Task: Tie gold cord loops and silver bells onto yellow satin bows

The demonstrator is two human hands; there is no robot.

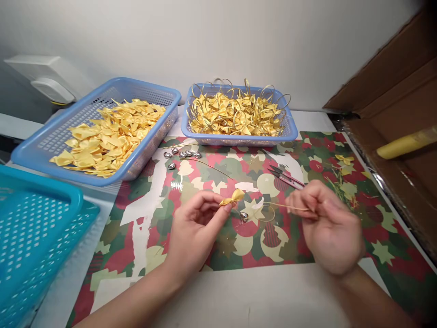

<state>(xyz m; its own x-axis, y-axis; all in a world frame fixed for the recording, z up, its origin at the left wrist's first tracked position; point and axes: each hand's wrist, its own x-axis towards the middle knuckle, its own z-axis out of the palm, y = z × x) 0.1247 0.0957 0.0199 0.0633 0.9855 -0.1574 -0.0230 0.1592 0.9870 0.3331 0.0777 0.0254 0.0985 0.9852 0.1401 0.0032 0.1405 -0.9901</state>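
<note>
My left hand (198,223) pinches a small yellow ribbon bow (232,198) between thumb and fingertips. A silver jingle bell (243,217) hangs just below and right of the bow, close to the fingertips. From there a thin gold cord (268,213) runs in a loop toward my right hand (324,223), whose curled fingers are closed on its far end. Pink-handled snips (286,176) with dark blades show just beyond the right hand; I cannot tell whether they lie on the table or touch the fingers. The right hand is slightly blurred.
Loose silver bells (186,154) and a strand of gold cord (215,167) lie ahead. A blue basket (150,86) holds plain bows; another blue basket (239,140) holds bows with cord loops. A teal basket (41,228) stands left, cardboard (399,86) right. Cord scraps (341,182) lie right.
</note>
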